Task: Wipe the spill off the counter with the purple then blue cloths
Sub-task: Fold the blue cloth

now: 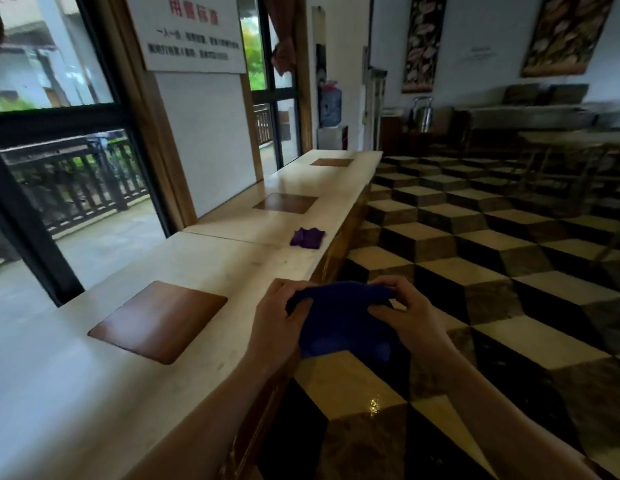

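Both the left hand (279,311) and right hand (403,313) have a curled grip on the blue cloth (339,320), bunched just off the bench (232,268) edge. The purple cloth (306,238) lies crumpled farther along the bench, so this looks like the blue-cloth step. Next, I judge, the cloth must be pressed flat on the bench top; no spill is discernible.

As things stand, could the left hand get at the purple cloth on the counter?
Probably not right away: the left hand and the right hand both grip the blue cloth. The purple cloth lies farther along the counter, with nothing between.
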A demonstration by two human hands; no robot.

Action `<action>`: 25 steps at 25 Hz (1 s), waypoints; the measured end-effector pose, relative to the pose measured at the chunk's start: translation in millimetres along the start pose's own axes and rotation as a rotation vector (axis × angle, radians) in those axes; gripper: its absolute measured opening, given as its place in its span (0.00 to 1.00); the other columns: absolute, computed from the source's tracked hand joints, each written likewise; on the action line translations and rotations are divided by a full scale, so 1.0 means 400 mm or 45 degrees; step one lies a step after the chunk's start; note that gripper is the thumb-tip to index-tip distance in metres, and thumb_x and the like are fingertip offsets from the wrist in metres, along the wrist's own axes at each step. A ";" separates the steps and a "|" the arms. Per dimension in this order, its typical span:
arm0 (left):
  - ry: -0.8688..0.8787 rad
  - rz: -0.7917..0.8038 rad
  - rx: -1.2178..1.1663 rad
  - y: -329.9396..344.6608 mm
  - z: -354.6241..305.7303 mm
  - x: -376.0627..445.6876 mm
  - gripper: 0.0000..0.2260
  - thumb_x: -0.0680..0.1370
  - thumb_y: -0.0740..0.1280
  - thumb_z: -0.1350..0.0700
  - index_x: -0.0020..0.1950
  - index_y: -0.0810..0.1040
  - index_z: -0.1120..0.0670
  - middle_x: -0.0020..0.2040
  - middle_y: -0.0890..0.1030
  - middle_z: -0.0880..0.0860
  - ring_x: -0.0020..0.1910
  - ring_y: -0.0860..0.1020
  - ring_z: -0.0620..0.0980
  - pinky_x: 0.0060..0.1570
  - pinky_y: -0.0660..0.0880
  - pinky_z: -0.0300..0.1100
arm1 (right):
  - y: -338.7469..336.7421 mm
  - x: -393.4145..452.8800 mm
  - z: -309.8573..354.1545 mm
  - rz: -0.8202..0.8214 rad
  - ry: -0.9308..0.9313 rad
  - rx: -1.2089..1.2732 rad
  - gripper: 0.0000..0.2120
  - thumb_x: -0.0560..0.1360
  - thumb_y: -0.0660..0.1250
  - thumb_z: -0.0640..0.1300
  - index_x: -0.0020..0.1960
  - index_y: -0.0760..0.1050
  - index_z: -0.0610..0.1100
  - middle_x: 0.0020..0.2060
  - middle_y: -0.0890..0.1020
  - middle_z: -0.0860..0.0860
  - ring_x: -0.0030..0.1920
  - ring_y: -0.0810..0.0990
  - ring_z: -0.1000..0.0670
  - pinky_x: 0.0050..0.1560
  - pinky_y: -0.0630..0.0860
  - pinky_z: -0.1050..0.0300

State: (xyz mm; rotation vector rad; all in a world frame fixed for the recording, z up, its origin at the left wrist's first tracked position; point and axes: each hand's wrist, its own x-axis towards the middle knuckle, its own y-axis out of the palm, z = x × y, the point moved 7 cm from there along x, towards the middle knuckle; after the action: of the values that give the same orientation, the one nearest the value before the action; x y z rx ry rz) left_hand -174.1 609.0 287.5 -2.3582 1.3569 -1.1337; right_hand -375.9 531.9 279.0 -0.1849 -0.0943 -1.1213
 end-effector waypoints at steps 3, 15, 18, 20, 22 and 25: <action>0.019 0.067 -0.021 0.064 0.003 0.069 0.12 0.81 0.62 0.59 0.55 0.78 0.42 0.52 0.77 0.46 0.52 0.75 0.40 0.51 0.73 0.38 | -0.045 0.053 -0.029 -0.108 0.036 -0.007 0.14 0.77 0.64 0.30 0.55 0.75 0.47 0.53 0.80 0.51 0.44 0.80 0.62 0.36 0.77 0.67; -0.011 -0.021 -0.129 0.141 0.274 0.467 0.13 0.81 0.63 0.62 0.57 0.79 0.44 0.52 0.75 0.38 0.54 0.74 0.38 0.50 0.72 0.30 | 0.013 0.527 -0.115 -0.144 0.067 0.106 0.08 0.81 0.63 0.39 0.52 0.78 0.51 0.49 0.84 0.51 0.49 0.83 0.50 0.45 0.79 0.55; -0.026 -0.030 -0.131 0.155 0.347 0.598 0.14 0.81 0.63 0.61 0.57 0.78 0.42 0.52 0.74 0.37 0.54 0.74 0.38 0.50 0.72 0.30 | 0.026 0.677 -0.123 -0.193 0.037 0.022 0.10 0.81 0.63 0.39 0.51 0.76 0.55 0.50 0.82 0.52 0.50 0.81 0.49 0.48 0.79 0.53; -0.018 -0.005 -0.133 0.185 0.391 0.696 0.14 0.81 0.63 0.61 0.56 0.76 0.41 0.52 0.74 0.37 0.54 0.74 0.40 0.52 0.73 0.34 | 0.027 0.781 -0.139 -0.221 0.018 -0.027 0.10 0.81 0.62 0.40 0.52 0.75 0.56 0.51 0.81 0.53 0.51 0.81 0.50 0.46 0.77 0.57; -0.027 -0.010 -0.148 0.217 0.432 0.781 0.16 0.81 0.63 0.61 0.55 0.76 0.38 0.52 0.75 0.40 0.54 0.75 0.42 0.53 0.75 0.40 | 0.021 0.869 -0.155 -0.239 0.011 -0.028 0.10 0.82 0.62 0.41 0.52 0.74 0.56 0.51 0.81 0.53 0.51 0.80 0.50 0.44 0.76 0.59; -0.034 -0.029 -0.190 0.279 0.489 0.900 0.20 0.80 0.64 0.62 0.52 0.74 0.34 0.52 0.77 0.42 0.53 0.76 0.43 0.53 0.76 0.45 | -0.005 1.002 -0.188 -0.283 0.024 -0.017 0.09 0.82 0.61 0.42 0.52 0.74 0.57 0.51 0.81 0.52 0.50 0.81 0.51 0.44 0.77 0.57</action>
State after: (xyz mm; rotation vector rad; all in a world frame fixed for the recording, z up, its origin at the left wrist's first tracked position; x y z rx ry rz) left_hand -7.5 218.4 284.1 -2.4880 1.4563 -1.0365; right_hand -205.8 161.4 272.9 -0.1785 -0.0923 -1.3449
